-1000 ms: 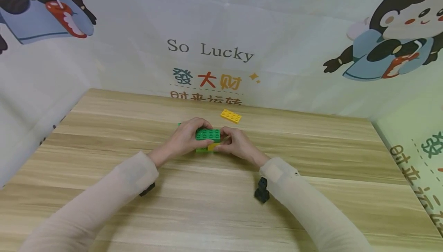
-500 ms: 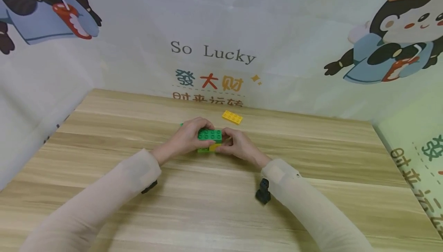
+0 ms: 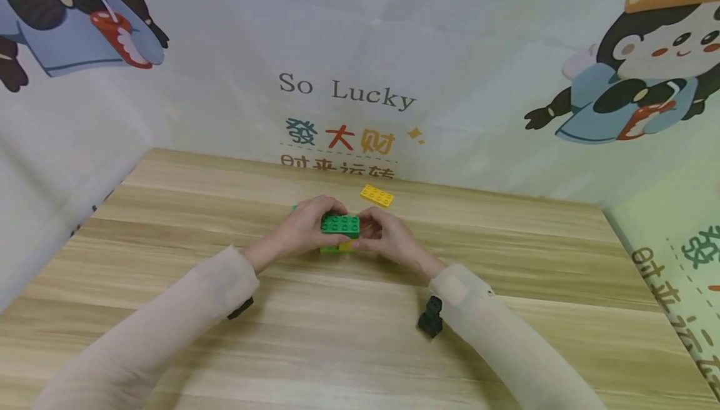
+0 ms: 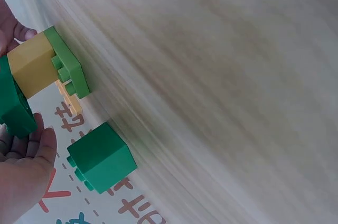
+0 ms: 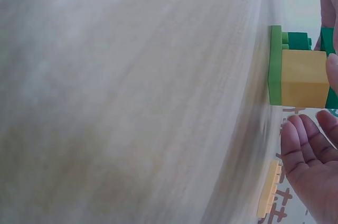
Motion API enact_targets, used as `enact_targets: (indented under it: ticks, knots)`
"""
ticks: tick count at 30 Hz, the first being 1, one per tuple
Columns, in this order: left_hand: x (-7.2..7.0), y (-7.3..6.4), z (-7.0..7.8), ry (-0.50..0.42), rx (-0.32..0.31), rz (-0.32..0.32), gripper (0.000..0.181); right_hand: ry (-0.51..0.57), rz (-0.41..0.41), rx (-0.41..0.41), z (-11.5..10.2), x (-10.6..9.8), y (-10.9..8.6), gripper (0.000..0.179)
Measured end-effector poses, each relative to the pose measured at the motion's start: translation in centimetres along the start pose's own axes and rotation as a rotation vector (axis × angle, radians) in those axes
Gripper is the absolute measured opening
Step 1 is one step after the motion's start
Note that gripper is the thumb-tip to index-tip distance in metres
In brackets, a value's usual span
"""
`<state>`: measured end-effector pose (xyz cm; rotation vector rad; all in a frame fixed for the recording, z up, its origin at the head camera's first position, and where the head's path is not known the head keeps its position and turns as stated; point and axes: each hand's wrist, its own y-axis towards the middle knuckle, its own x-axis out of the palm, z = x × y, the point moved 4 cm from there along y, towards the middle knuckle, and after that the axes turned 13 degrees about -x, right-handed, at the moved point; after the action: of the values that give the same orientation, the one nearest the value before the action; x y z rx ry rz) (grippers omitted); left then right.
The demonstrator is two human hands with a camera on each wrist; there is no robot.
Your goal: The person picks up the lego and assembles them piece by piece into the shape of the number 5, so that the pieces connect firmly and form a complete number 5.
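Near the middle of the table, my left hand [image 3: 306, 222] grips a dark green toy building brick [image 3: 340, 225] with studs on top, thumb on its near side and fingers behind. Under it is a yellow brick [image 5: 303, 78], which stands on a light green base plate [image 5: 274, 68] lying on the tabletop. My right hand [image 3: 396, 241] is cupped at the right end of this stack, its thumb overlapping the yellow brick in the head view. In the right wrist view its loosely bent fingers [image 5: 297, 137] show a gap from the yellow brick.
A second dark green brick [image 4: 101, 158] lies on its side, mostly hidden behind my left hand in the head view. A flat yellow plate [image 3: 377, 195] lies further back, near a printed cloth backdrop [image 3: 349, 41]. The wood-grain table [image 3: 337, 335] spreads toward me.
The head view has shifted slightly. Slightly less of the yellow brick shows below the green one, and my right fingers and thumb stand a little wider. My left hand keeps its grip.
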<state>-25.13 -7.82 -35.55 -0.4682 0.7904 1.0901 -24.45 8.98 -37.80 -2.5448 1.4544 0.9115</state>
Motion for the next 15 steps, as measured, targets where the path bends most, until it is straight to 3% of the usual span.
enact_targets:
  ticks: [7, 15]
  knots:
    - [-1.0, -0.8, -0.9, -0.100, -0.062, 0.022, 0.053, -0.001, 0.063, -0.031, -0.4, -0.1, 0.4, 0.043]
    - [-2.7, -1.6, -2.9, -0.194, -0.147, 0.102, 0.051, -0.005, 0.075, -0.100, -1.6, 0.2, 0.7, 0.043]
